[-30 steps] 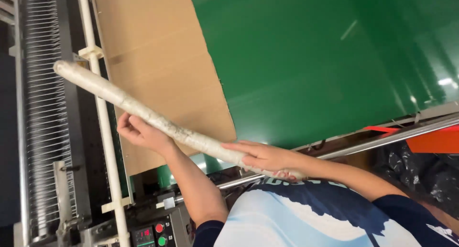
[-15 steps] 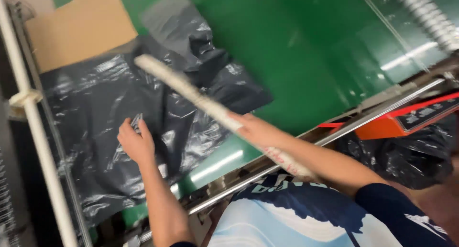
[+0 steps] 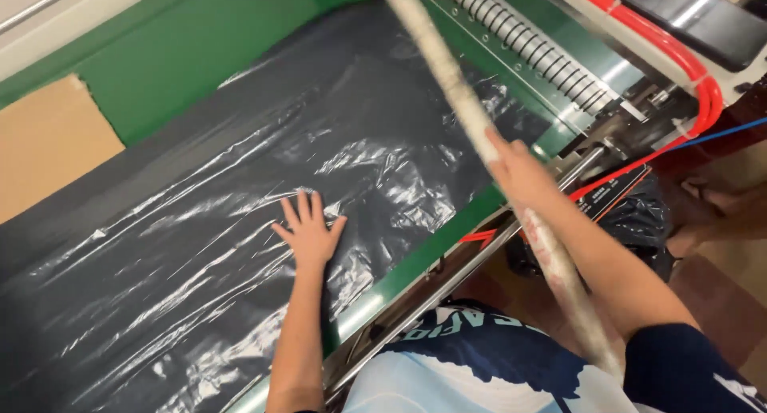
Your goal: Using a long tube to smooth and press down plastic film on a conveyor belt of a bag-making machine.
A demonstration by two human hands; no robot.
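My left hand point(image 3: 307, 231) lay flat, fingers spread, on the black plastic sheet point(image 3: 240, 221); my right hand point(image 3: 518, 172), blurred, seemed closed around the long pale rod point(image 3: 447, 77). I judged a swing of the rod could snag the sheet or strike the roller bar point(image 3: 527, 53).

Motion blur smears the right hand point(image 3: 519, 169) and its long pale tube point(image 3: 471, 117); the black plastic sheet point(image 3: 200, 245) runs off the left edge.

One black plastic sheet point(image 3: 240, 221), one pale rod point(image 3: 455, 85), one cardboard piece point(image 3: 48, 149), two hands: left point(image 3: 307, 233), right point(image 3: 519, 173).
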